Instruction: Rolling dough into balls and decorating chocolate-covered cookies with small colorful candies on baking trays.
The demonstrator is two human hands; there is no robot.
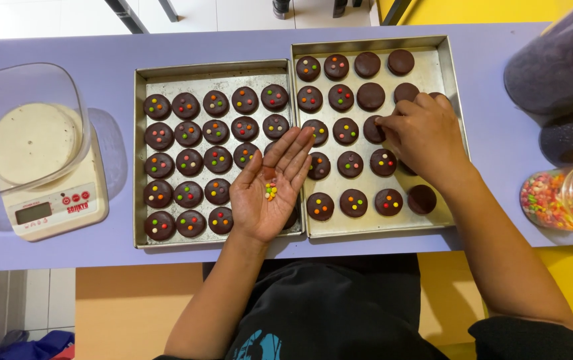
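A small heap of coloured candy beads (270, 191) is being cupped in the left hand (270, 190), which is being held palm up with the fingers spread and loosely extended, above the inner edges where the two metal trays meet. The right hand (423, 137) is being lowered, knuckles up, over the right tray (448, 80), its fingertips (381, 122) pressed together in a pinch on a chocolate disc (373, 130) near the middle of that tray; whether a bead is being pinched between them cannot be told.

The right tray is being carried at the far right part of the lilac counter (66, 50) and is being filled with round chocolate discs in rows. Those toward its left and near edges are topped with coloured beads, while several along its far and right edges are being left plain. The left tray (141, 160), touching it side by side, is being occupied by discs that all bear beads.

Near the counter's left edge, a white kitchen scale (56, 207) is being covered by a clear plastic tub (20, 127). At the right edge, a jar of mixed coloured beads (560, 200) is being kept beside a dark container with a red lid (556, 67).
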